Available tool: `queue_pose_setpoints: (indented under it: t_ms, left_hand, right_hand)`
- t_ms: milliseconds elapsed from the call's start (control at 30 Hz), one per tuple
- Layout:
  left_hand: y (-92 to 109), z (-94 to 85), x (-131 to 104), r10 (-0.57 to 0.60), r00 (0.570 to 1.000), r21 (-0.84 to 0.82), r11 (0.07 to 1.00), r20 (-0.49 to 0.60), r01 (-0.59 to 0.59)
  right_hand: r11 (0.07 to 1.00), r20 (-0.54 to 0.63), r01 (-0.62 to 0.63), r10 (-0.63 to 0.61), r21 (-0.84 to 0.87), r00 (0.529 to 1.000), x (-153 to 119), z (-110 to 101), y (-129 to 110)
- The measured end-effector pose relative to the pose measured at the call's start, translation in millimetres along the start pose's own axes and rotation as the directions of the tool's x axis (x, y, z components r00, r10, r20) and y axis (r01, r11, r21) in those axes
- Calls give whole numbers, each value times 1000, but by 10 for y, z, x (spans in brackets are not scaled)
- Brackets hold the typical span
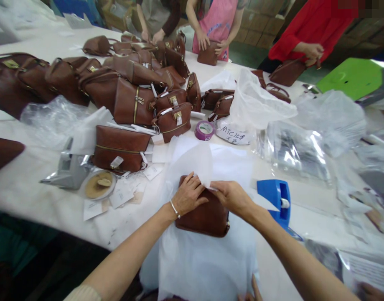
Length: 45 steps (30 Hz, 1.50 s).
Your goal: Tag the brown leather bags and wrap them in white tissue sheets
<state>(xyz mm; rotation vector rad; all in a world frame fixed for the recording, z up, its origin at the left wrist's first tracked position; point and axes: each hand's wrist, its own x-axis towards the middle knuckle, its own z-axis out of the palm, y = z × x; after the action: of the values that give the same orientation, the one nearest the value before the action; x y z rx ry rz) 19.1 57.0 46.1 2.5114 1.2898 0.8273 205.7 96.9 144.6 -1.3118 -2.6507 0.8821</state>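
A small brown leather bag (204, 217) lies on sheets of white tissue paper (207, 263) in front of me. My left hand (188, 194), with a bracelet at the wrist, rests on the bag's upper left part, fingers stretched out and thumb apart. At the bag's top edge my right hand (231, 195) pinches a translucent white sheet of paper (194, 163) between thumb and fingers. That sheet stands up beyond the bag, and its lower end is partly hidden by my hands.
Brown leather bags (125, 100) crowd the table's left and back. Nearby are a purple tape roll (204, 130), a blue tape dispenser (273, 194), a grey dispenser (66, 167), paper tags (121, 196) and clear plastic bags (298, 146). Co-workers stand opposite; another person's fingers (255, 288) show at the bottom.
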Motion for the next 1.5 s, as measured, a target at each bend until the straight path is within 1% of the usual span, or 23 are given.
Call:
queue_pose_setpoints:
  t_ms: [67,133,200,267,367,467,567,667,700,767,833,867,933,1000,1100,1133,1167,1233,1300,1400,1433,1467,1500]
  left_hand:
    - [-66,-74,-150,-75,985,-54,996,-156,67]
    - [-162,-202,-254,-240,908,-88,971,-343,223]
    - [-266,-378,-244,-323,844,-76,943,-429,323]
    - [-350,-569,-105,-254,894,-11,963,-368,268]
    - [-414,-788,228,-57,988,55,996,-142,65]
    - [-448,-875,453,67,996,64,995,54,-70]
    - [-511,-900,395,102,984,66,991,147,-113]
    - [-633,-930,101,120,983,77,988,140,-132]
    - [-691,-935,-18,140,981,88,984,135,-153]
    - [-833,-922,-252,187,973,125,971,137,-204]
    - [-988,-890,-454,220,961,174,953,166,-248]
    - [-1057,-881,-533,226,956,196,945,189,-262]
    - [-1138,-902,-625,225,948,236,931,227,-277]
    - [-1096,-984,-591,196,959,276,929,205,-248]
    - [-759,-1096,-266,89,996,266,960,22,-92]
    - [-594,-1083,-106,70,997,207,976,-20,-64]
    - [-421,-1032,57,101,995,121,987,8,-102]
    - [-112,-817,336,185,971,-8,983,155,-186]
    - [77,-519,478,215,928,-3,974,304,-225]
    - [111,-140,407,182,887,65,971,425,-231]
    - [82,-66,340,182,884,80,968,430,-238]
    - [49,-19,270,188,887,92,964,422,-249]
    - [19,7,207,200,889,103,959,411,-264]
  right_hand:
    - [993,-41,63,-67,-101,997,-132,218,-46]
    - [972,-92,120,-141,-201,986,-228,409,-75]
    - [947,-139,143,-188,-287,972,-284,554,-96]
    - [932,-173,129,-197,-340,965,-306,649,-114]
    - [922,-172,110,-185,-372,967,-304,725,-147]
    - [933,-144,81,-139,-349,980,-300,735,-180]
    - [984,-108,56,-75,-168,991,-299,678,-165]
    - [971,-50,-4,16,239,999,-266,608,-61]
    - [911,-19,-72,87,405,996,-245,600,-11]
    - [706,73,-233,249,669,966,-197,627,91]
    - [529,125,-319,370,787,921,-167,706,165]
    - [499,113,-323,405,804,907,-166,758,184]
    - [547,36,-301,442,781,896,-194,874,180]
    - [704,-97,-257,421,662,902,-244,990,127]
    - [934,-324,-150,259,324,910,-292,1152,0]
    - [966,-369,-131,208,221,906,-296,1197,-43]
    - [980,-394,-130,179,148,901,-296,1232,-82]
    - [980,-394,-173,198,100,897,-303,1252,-137]
    - [957,-310,-228,274,179,910,-343,1184,-158]
    - [816,-12,-320,372,482,928,-453,931,-126]
    - [751,31,-341,394,565,919,-482,826,-97]
    - [712,-1,-339,431,615,902,-498,726,-60]
    - [718,-111,-313,477,622,872,-498,639,-13]
